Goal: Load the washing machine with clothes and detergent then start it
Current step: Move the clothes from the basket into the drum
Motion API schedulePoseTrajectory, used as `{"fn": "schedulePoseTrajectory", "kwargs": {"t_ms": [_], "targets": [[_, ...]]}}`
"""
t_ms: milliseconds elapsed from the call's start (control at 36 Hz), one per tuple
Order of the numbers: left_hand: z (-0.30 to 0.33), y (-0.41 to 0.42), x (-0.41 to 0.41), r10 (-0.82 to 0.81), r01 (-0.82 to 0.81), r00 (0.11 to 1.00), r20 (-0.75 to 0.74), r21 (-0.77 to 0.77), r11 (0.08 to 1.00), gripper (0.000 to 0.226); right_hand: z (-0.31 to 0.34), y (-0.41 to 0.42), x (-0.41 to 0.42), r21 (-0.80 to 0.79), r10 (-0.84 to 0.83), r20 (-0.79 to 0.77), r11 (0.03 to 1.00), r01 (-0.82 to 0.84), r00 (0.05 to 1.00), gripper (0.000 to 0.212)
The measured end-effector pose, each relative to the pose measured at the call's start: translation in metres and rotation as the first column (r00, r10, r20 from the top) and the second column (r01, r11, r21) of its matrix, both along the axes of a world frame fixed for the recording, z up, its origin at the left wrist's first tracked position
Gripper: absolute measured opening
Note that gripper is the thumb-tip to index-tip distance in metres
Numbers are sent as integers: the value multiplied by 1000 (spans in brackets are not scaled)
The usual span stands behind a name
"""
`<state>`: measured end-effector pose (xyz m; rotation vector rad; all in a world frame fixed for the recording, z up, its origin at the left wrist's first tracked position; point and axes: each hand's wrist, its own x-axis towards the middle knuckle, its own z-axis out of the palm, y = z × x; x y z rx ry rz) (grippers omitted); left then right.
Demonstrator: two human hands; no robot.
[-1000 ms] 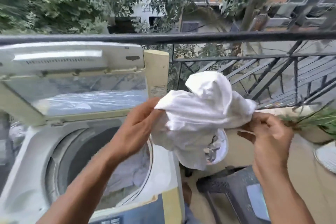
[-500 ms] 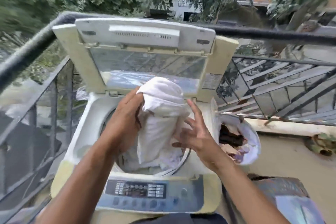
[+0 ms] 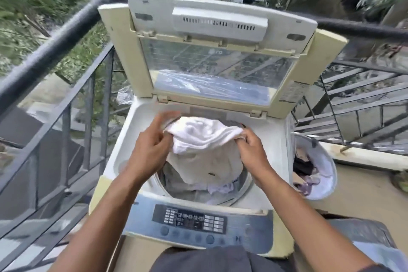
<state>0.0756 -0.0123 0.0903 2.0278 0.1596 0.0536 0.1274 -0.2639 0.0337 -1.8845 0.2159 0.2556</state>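
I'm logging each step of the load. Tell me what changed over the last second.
The white garment went from held up beside the washing machine to low over the drum opening. The right hand, which had let go half a second ago, grips it again; the left hand kept its hold. The lid stayed open, and the laundry basket stayed beside the machine.

A person's left hand (image 3: 152, 150) and right hand (image 3: 249, 150) each grip an end of a white garment (image 3: 205, 137) held over the open drum (image 3: 242, 180) of a top-loading washing machine (image 3: 123, 154) on a railed balcony, the cloth sagging between them onto pale clothes (image 3: 220, 187) already inside. Beyond the hands the machine's lid (image 3: 218, 51) stands raised against the black railing (image 3: 55, 44), while the control panel (image 3: 189, 219) lies below the wrists. Just right of the right hand, a laundry basket (image 3: 324, 168) holds dark and lilac clothing.
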Motion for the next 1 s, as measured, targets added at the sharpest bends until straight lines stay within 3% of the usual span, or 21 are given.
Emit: {"fn": "schedulePoseTrajectory", "kwargs": {"t_ms": [111, 250, 306, 389, 444, 611, 806, 1000], "targets": [[-48, 2, -4, -57, 100, 964, -260, 155, 983, 50, -20, -2, -10, -139, 83, -53, 986, -89, 995, 33], [-88, -19, -8, -186, 407, 811, -554, 308, 860, 56, -40, -4, -29, -294, 314, -203, 884, -364, 927, 50], [-96, -29, -8, -229, 507, 722, -653, 274, 817, 61, -48, -6, -35, -316, 447, -337, 776, -547, 829, 49], [-101, -41, -7, -266, 605, 630, -729, 247, 757, 55, -54, -6, -36, -357, 575, -550, 494, -793, 606, 52], [-103, -44, -6, -264, 619, 626, -734, 262, 740, 54, -56, -5, -35, -380, 556, -606, 425, -821, 569, 53], [-104, -36, -4, -272, 560, 657, -704, 214, 800, 44, -61, -14, -34, -433, 507, -536, 520, -736, 674, 48], [-85, -39, -11, -266, 447, 745, -612, 162, 880, 30, -42, -35, -39, -470, 460, -325, 679, -564, 826, 30], [-65, -71, -8, -285, 393, 812, -508, 117, 912, 23, -16, -71, -45, -395, 290, -90, 868, -301, 953, 20]]}}
